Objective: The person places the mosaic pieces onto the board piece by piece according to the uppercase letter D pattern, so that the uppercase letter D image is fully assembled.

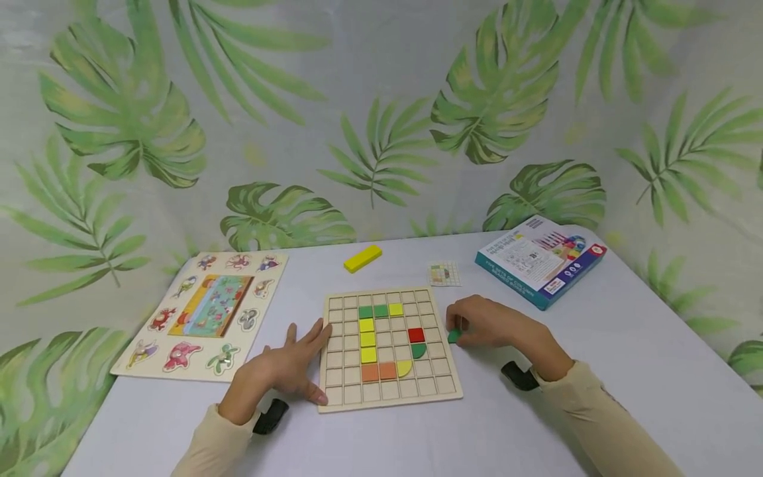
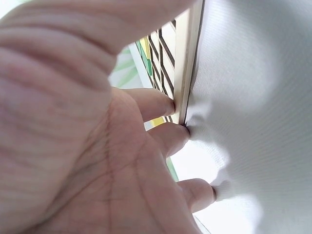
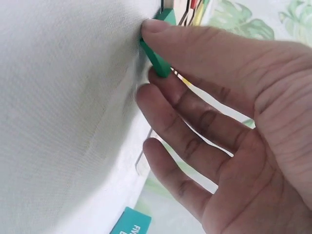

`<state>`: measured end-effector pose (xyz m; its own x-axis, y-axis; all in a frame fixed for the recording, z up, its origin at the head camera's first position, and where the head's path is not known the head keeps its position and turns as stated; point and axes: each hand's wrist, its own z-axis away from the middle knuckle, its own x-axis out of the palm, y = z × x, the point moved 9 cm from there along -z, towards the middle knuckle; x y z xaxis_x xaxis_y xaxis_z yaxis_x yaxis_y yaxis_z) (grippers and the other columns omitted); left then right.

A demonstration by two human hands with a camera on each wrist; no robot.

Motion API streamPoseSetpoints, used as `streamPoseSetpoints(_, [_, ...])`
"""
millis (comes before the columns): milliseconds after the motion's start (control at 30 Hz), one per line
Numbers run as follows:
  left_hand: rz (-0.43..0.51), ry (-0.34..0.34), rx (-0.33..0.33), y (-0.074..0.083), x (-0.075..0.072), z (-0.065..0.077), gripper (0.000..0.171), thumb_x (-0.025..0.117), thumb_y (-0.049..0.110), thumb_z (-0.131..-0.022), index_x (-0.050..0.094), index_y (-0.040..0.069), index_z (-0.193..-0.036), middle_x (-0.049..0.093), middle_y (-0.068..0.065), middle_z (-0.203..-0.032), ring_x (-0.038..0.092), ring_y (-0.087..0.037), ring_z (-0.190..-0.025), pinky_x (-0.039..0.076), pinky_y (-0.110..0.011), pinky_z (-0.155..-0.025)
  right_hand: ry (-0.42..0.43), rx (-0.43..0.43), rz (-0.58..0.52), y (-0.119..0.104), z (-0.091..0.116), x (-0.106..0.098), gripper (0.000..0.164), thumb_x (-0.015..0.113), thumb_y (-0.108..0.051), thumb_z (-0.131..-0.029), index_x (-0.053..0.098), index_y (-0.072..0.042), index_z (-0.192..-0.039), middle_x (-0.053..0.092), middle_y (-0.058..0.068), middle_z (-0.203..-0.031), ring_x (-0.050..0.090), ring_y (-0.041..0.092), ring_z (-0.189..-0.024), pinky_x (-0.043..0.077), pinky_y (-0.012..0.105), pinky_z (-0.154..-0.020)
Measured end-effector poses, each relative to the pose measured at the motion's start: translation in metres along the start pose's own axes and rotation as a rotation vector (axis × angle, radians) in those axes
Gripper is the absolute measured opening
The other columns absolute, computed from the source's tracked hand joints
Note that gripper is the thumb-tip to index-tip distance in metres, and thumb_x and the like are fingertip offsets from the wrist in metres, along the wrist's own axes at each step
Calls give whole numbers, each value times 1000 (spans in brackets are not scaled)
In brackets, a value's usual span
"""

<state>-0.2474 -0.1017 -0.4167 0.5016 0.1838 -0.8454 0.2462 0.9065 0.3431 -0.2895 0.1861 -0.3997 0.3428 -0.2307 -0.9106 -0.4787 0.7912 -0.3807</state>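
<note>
A wooden grid board (image 1: 429, 391) lies on the white table, with red, orange, yellow and green pieces set in some of its squares. My left hand (image 1: 288, 368) has its fingers spread along the board's left edge, the thumb at the near left corner. In the left wrist view the fingertips (image 2: 165, 105) meet the board's side. Just off the right edge, my right hand (image 1: 489, 322) pinches a small green piece (image 1: 454, 336) between thumb and forefinger. The right wrist view shows this flat green piece (image 3: 157, 59) close over the cloth; the other fingers are loosely bent.
Behind the board lie a yellow block (image 1: 363, 258) and a small pattern card (image 1: 444, 273). A sea-animal puzzle board (image 1: 199, 265) is at the left. At the back right sits a teal-edged box (image 1: 541, 260). A leaf-patterned cloth (image 1: 381, 119) hangs behind the table.
</note>
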Motion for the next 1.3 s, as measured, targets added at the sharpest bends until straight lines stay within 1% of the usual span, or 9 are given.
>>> streamPoseSetpoints(133, [4,-16,5,0,3,0,129,91,44,-61,17,13,-162,6,-11,-170,0,-59,-148,13,-89,-96,-8,-6,-3,0,0,1,17,80,-9,-83,66,-17,-88,61,-8,-81,53,8,-75,47,24,-70])
streamPoseSetpoints(233, [2,-14,15,-1,3,-1,128,91,44,-62,17,13,-162,6,-11,-170,0,-59,-147,13,-89,-96,-11,-32,-40,-3,1,-3,14,76,-6,-87,67,-16,-88,62,-7,-82,54,9,-77,49,26,-73])
streamPoseSetpoints(467, [27,-27,12,-3,5,-2,127,92,40,-62,17,15,-162,6,-10,-170,-2,-57,-149,12,-89,-98,16,-169,-145,-12,-6,-19,3,65,-6,-96,66,-8,-97,66,-3,-90,59,10,-86,53,31,-82])
streamPoseSetpoints(567, [19,-26,10,-2,7,-2,127,92,41,-62,18,14,-162,7,-10,-170,-1,-58,-148,13,-88,-98,31,-215,-149,-19,-15,-24,10,61,-6,-98,68,-6,-106,68,0,-95,60,10,-85,52,30,-79])
streamPoseSetpoints(700, [3,-13,10,-1,2,-2,126,91,41,-63,17,14,-162,7,-10,-170,1,-58,-148,15,-88,-97,25,-215,-139,-26,-32,-26,22,54,-4,-101,69,-5,-117,66,3,-104,54,14,-87,46,29,-77])
streamPoseSetpoints(833, [3,-12,8,-1,0,-3,127,91,42,-63,17,15,-162,6,-9,-170,0,-57,-149,14,-88,-98,13,-203,-140,-29,-45,-19,26,48,-3,-103,69,-6,-120,60,6,-101,46,15,-85,41,29,-76])
streamPoseSetpoints(967, [0,-14,-1,-1,0,-4,127,92,43,-63,17,16,-162,6,-8,-170,0,-56,-149,14,-87,-99,28,-203,-154,-31,-48,-14,22,51,-4,-102,70,-7,-113,60,6,-99,47,15,-84,41,30,-76])
streamPoseSetpoints(1200, [13,-15,-13,-3,1,-4,128,92,42,-62,16,16,-162,5,-8,-170,-2,-56,-149,12,-88,-99,87,-248,-205,-34,-48,-17,11,64,-6,-96,72,-8,-102,69,1,-103,64,14,-91,54,34,-85])
streamPoseSetpoints(1300, [11,-14,-13,-4,1,-4,128,92,42,-62,16,16,-162,5,-7,-170,-2,-56,-150,12,-88,-99,93,-249,-240,-35,-50,-17,9,69,-7,-92,74,-9,-101,70,1,-104,65,13,-92,56,39,-88])
